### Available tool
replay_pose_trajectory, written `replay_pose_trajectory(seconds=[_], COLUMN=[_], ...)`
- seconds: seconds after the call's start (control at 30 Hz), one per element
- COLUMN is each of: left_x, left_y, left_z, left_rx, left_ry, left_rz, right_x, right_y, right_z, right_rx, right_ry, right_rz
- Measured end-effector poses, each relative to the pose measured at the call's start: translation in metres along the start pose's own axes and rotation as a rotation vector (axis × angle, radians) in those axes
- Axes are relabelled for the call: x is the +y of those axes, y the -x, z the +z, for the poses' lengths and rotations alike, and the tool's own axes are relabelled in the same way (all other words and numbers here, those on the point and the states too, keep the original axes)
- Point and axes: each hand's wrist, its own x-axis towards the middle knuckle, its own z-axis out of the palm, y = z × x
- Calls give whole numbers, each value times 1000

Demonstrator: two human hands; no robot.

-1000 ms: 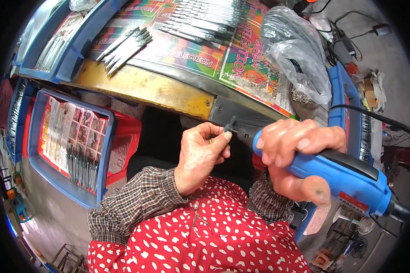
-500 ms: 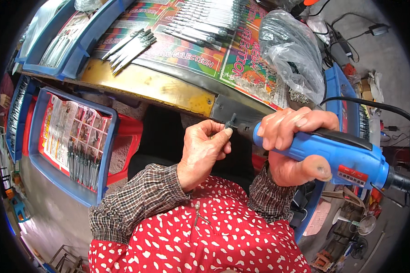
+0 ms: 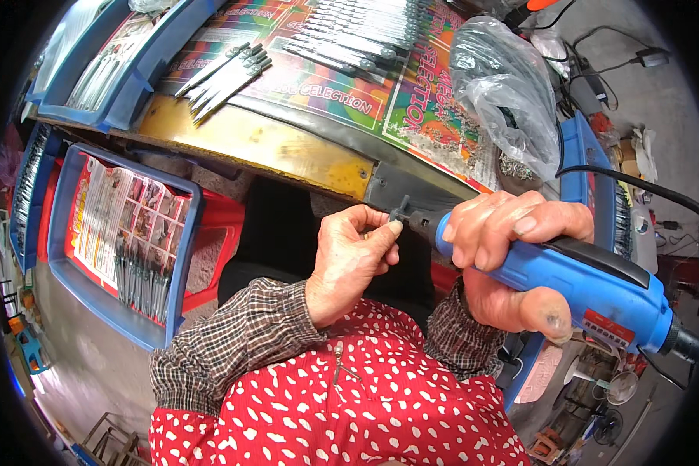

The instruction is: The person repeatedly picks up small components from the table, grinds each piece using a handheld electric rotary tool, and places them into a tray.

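Observation:
My right hand (image 3: 512, 233) is wrapped round a blue electric screwdriver (image 3: 590, 283) with a black grip strip and a black nose. The nose points left, toward my left hand (image 3: 357, 252). Pinched between my left thumb and forefinger is a small dark T-shaped part (image 3: 402, 208), close against the tool's tip. Whether the tip touches it is hard to see. Both hands are above my lap, just below the table's front edge.
Several silver-and-black pen-like pieces (image 3: 229, 81) lie on the table, with rows (image 3: 357, 35) behind. A clear plastic bag (image 3: 505, 93) stands near scattered small metal pieces (image 3: 450, 144). Blue trays (image 3: 193, 256) flank me, and a black cable (image 3: 629, 179) runs on the right.
The screwdriver and my right hand have shifted slightly right, with the tool's rear end lower. My left hand keeps its pinch on the small dark part, moving a little right.

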Motion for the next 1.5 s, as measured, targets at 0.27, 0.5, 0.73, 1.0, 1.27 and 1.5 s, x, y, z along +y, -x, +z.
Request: replay_pose_trajectory(seconds=[0.27, 0.5, 0.73, 1.0, 1.27, 1.5], left_x=[1, 1, 2, 5, 2, 4], left_y=[1, 0, 1, 2, -1, 7], left_z=[-1, -1, 0, 2, -1, -13], left_rx=[-4, 2, -16, 11, -11, -106], left_ry=[-28, -6, -66, -81, -35, -190], left_rz=[-2, -2, -25, -34, 16, 49], right_x=[4, 1, 1, 6, 4, -10], right_y=[0, -1, -5, -5, 11, 12], right_z=[-1, 0, -1, 2, 7, 6], right_rx=[5, 1, -52, 62, 228, 297], right_ry=[-30, -13, -12, -15, -202, -96], right_rz=[10, 37, 82, 114, 7, -39])
